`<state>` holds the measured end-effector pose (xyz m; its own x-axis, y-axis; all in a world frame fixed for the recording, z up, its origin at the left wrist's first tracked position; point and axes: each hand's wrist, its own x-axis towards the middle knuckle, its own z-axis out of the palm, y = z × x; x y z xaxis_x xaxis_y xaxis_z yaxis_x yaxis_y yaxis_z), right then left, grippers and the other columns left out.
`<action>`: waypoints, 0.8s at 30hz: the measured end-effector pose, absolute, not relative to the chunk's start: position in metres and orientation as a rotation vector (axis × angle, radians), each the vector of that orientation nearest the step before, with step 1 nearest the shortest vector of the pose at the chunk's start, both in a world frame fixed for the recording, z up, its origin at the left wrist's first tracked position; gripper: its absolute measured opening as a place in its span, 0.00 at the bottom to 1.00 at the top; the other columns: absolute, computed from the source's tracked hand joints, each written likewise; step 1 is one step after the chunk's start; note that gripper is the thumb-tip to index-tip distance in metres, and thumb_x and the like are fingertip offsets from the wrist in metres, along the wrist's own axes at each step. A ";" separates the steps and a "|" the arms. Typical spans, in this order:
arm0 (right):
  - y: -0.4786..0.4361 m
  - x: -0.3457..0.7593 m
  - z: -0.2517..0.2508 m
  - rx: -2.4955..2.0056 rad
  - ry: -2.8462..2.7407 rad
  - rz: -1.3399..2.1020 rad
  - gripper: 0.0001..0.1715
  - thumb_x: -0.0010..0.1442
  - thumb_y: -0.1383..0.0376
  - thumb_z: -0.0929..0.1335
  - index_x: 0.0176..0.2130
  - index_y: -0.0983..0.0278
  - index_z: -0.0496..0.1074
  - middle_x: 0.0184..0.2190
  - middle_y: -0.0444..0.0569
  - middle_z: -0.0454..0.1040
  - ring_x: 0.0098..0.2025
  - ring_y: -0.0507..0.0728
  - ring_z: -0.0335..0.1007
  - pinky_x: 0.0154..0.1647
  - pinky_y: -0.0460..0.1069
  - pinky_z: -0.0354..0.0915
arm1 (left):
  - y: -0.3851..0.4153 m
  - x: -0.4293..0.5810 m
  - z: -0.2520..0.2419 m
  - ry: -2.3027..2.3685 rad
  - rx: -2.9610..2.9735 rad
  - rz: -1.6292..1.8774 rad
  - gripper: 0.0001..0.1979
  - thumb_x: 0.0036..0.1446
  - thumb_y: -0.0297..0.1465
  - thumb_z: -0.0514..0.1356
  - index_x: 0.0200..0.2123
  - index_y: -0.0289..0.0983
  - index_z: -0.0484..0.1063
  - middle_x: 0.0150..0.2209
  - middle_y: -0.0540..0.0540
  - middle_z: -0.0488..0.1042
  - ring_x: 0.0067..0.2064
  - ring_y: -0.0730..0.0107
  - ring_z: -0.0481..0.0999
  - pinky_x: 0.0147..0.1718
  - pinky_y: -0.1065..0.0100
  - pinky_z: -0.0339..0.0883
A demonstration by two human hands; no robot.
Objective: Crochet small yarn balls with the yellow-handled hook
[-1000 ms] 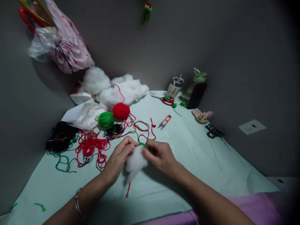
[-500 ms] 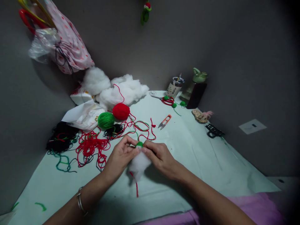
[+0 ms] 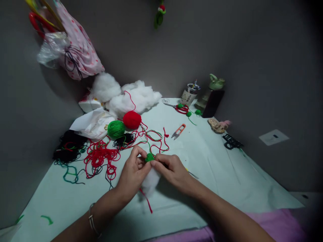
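Between my hands is a small green crochet piece [image 3: 149, 157], pinched at its edges by the fingertips. My left hand [image 3: 135, 166] grips its left side, with thumb and index finger closed and a bracelet on the wrist. On the other side my right hand [image 3: 170, 168] pinches it with thumb and bent index finger. Just below the fingers shows a tuft of white stuffing [image 3: 150, 183], partly covered by the hands; whether it touches the green piece I cannot tell. A red yarn end [image 3: 147, 201] lies below the tuft.
Behind the hands are a green yarn ball [image 3: 116, 129], a red yarn ball [image 3: 132, 120], tangled red yarn [image 3: 99, 156] and piled stuffing [image 3: 136, 99]. Orange thread snips [image 3: 178, 131] and red-handled scissors [image 3: 181, 108] lie farther back, near a pen cup [image 3: 188, 95] and bottle [image 3: 214, 82].
The green piece has turned and more of it shows between my fingers. Less of the white tuft is visible. A thin tool with a yellow end has come into sight behind my right wrist.
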<state>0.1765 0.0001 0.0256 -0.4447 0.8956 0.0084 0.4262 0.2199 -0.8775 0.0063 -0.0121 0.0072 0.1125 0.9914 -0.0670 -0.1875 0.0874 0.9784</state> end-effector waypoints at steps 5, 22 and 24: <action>0.008 0.182 0.023 -1.181 -1.736 1.317 0.27 0.68 0.51 0.66 0.24 0.61 0.56 0.22 0.38 0.50 0.25 0.50 0.46 0.25 0.47 0.46 | -0.012 -0.002 0.013 0.899 1.020 0.999 0.14 0.62 0.40 0.65 0.41 0.41 0.63 0.30 0.54 0.73 0.28 0.73 0.72 0.27 0.72 0.62; -0.001 0.179 0.024 -1.193 -2.030 0.974 0.16 0.63 0.63 0.65 0.25 0.61 0.59 0.20 0.37 0.55 0.22 0.49 0.49 0.25 0.47 0.47 | -0.012 0.001 0.014 1.007 1.009 1.058 0.15 0.56 0.33 0.67 0.43 0.41 0.67 0.31 0.52 0.74 0.32 0.69 0.74 0.30 0.70 0.65; 0.002 0.180 0.021 -1.244 -1.995 0.893 0.15 0.61 0.64 0.66 0.25 0.61 0.59 0.19 0.36 0.55 0.22 0.49 0.49 0.25 0.46 0.47 | -0.013 0.002 0.012 1.007 1.015 1.084 0.15 0.56 0.33 0.68 0.43 0.42 0.66 0.32 0.52 0.74 0.33 0.69 0.75 0.32 0.69 0.67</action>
